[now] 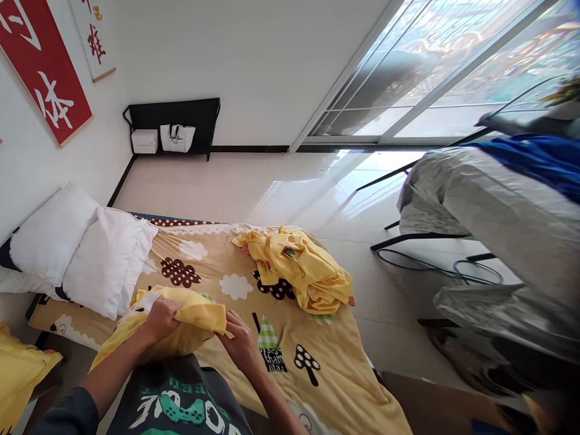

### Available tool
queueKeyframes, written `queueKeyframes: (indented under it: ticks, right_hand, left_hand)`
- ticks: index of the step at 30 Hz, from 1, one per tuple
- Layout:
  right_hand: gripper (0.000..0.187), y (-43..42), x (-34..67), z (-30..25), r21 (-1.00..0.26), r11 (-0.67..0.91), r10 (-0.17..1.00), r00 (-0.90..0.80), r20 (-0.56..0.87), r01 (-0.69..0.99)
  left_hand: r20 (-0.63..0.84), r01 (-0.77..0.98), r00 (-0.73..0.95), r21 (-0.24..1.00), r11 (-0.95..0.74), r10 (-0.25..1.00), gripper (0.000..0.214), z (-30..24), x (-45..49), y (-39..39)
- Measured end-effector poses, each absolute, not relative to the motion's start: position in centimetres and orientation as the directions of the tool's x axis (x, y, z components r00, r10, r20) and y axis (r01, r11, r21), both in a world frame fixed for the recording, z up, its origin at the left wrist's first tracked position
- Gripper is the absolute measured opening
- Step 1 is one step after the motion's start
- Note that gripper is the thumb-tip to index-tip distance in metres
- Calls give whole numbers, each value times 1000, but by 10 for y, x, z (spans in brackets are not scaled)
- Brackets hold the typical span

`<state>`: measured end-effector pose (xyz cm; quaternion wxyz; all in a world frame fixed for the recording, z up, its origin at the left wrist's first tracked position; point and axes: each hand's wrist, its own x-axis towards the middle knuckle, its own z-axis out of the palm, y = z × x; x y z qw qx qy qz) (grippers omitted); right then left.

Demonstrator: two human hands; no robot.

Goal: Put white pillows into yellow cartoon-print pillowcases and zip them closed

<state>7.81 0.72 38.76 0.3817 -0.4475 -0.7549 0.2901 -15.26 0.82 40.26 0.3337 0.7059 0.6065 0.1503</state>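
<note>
held at lower left of the frame, over the bed (335, 338) and by the dark shirt (181, 396): likely a yellow pillowcase (199, 314). gripped by left hand (164, 317), curled closed on a top fold, and by right hand (240, 338), pinched on the right corner. probably light, soft, limp, hard to damage; best taken by edge or corners. impossible to tell any filling; hidden underneath. cut off at left: more yellow cloth (25, 380).

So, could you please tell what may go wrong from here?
The crumpled yellow cloth lies at the edge of the bed, so it might slide onto the floor. The right hand seems to pinch only an edge of the yellow cover, so that grip could slip.
</note>
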Motion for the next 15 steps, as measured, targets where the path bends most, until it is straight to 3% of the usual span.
queueKeyframes:
  ticks: [5,9,15]
  right_hand:
    - [25,5,77,401,-739,529,842,-366,397,416]
    - [30,3,67,405,-776,470,881,-272,386,421]
    - [38,11,67,415,-879,294,956,-97,278,375]
  left_hand:
    - [-165,820,213,566,-85,963,27,413,-139,11]
    - [-175,853,176,519,-61,969,29,416,-118,7]
    - [-258,640,172,763,91,951,14,410,-112,1]
